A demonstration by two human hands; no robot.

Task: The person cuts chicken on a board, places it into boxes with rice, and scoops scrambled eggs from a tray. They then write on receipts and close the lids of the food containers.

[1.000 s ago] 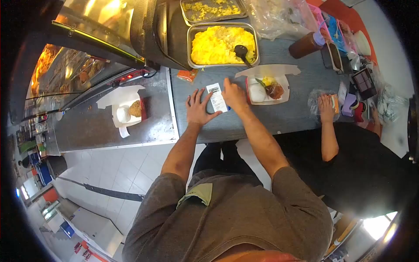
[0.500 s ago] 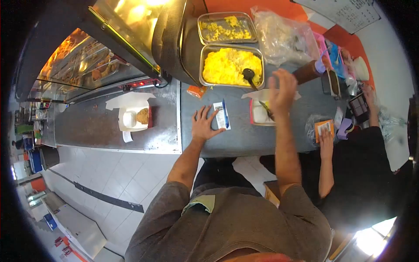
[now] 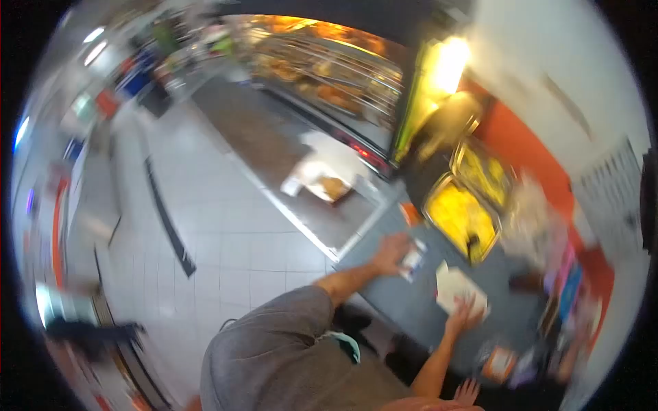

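My left hand (image 3: 391, 255) lies on the dark counter, fingers apart though blurred, at the edge of a small white paper slip (image 3: 413, 260). Flat on the lid of a white takeaway box (image 3: 452, 284) rests my right hand (image 3: 467, 313), its fingers spread. The lid looks folded down, hiding what is inside. Beyond the box stands a metal tray of yellow food (image 3: 456, 212), with a black spoon (image 3: 473, 241) in it.
An open box (image 3: 327, 179) with a brown piece of food stands on the left counter before a lit display cabinet (image 3: 329, 75). Another tray (image 3: 488, 171) and a plastic bag (image 3: 534, 219) lie behind. At lower right are an orange packet (image 3: 499, 363) and another person's hand (image 3: 467, 392).
The view has swung left. My right hand has come down from above the box onto its lid, which now covers the inside. My left hand stays beside the slip.
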